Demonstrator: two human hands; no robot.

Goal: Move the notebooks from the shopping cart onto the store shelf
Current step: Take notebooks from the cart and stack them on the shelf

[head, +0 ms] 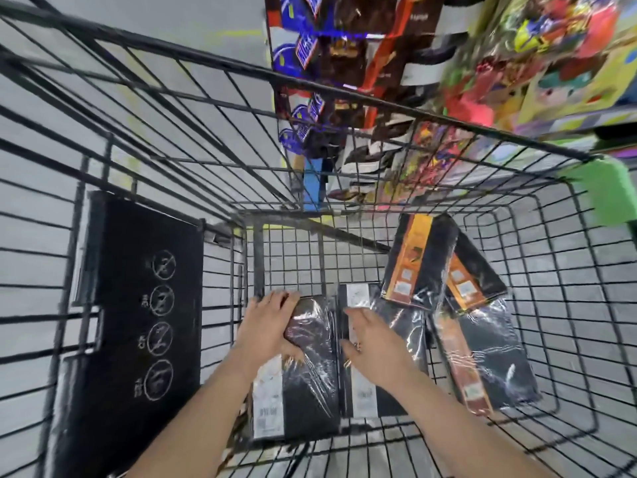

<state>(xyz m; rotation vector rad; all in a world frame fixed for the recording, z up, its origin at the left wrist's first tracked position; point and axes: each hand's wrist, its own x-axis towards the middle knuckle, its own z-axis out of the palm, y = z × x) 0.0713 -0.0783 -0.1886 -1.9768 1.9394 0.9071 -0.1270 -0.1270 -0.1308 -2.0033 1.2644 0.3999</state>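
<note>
Low in the cart [568, 305], the left hand [269, 326] seemingly grips a wrapped notebook [303, 374], while the right hand [375, 343] rests spread-fingered on its neighbour [386, 384].

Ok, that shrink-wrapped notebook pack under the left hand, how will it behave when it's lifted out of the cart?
The notebook pack looks glossy with film, so it may be slippery under the left hand. It seems a thick, flat bundle, so probably stiff and fairly heavy for its size. The loose, wrinkled wrap might stretch or tear if gripped alone; the right hand could steady it.
</note>
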